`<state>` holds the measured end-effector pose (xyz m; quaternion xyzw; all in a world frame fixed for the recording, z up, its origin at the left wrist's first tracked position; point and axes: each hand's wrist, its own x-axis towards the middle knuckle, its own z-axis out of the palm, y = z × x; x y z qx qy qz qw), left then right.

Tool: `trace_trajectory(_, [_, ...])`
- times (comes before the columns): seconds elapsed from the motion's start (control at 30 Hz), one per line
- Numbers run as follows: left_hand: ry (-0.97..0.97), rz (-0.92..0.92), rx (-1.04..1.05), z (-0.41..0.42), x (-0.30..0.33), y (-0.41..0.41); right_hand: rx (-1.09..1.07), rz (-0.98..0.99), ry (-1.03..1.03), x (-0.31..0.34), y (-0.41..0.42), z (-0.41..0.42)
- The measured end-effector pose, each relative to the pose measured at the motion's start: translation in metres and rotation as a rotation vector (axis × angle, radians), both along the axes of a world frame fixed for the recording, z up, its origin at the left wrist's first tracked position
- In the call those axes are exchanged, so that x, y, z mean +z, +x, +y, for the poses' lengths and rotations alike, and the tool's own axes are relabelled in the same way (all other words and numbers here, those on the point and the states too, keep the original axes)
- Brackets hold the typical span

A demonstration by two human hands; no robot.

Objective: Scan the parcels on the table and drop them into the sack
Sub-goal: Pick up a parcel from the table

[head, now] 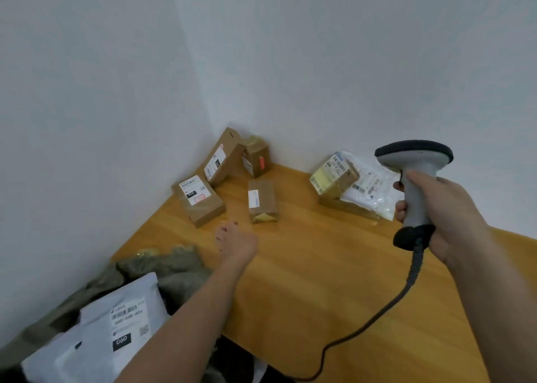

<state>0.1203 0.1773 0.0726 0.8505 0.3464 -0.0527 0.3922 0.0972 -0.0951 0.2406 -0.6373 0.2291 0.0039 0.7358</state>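
Parcels lie scattered toward the far corner of the wooden table point(334, 281) in the head view. The left hand point(236, 243) reaches out over the tabletop with nothing in it, its fingers loosely curled and pointing toward a small brown box point(262, 201) with a white label, which lies just beyond the fingertips, apart from them. To the left of that box sits a flat brown box point(200, 201) bearing a label marked with a red stamp, and behind it a long carton point(223, 159) leans against the wall beside a small upright carton point(257, 157). The right hand point(441, 217) is wrapped around the handle of a grey barcode scanner point(415, 176), held up above the table, its dark cable point(386, 310) trailing down toward the near edge. Just left of the scanner, a yellow-taped box point(334, 176) rests on a white poly mailer point(369, 188). At lower left, the olive sack point(162, 266) gapes beside the table, holding white mailers point(116, 324) with printed labels.
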Motion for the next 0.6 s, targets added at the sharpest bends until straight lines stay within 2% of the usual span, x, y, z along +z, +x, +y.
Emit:
trace_trajectory(0.23, [0.179,-0.073,-0.449,-0.092,-0.004,0.098,-0.087,-0.008,-0.006,-0.019,0.057,-0.088])
trace_trajectory(0.47, [-0.044,0.071,-0.863,-0.201,-0.048,0.166,-0.143,0.135,-0.019,-0.087,0.107,-0.153])
trace_trajectory(0.53, [-0.059,0.078,-0.883,-0.216,-0.059,0.178,-0.149,0.185,0.002,-0.108,0.115,-0.165])
trace_trajectory(0.6, [-0.060,0.015,-0.767,-0.221,-0.069,0.188,-0.156,0.222,0.019,-0.126,0.121,-0.175])
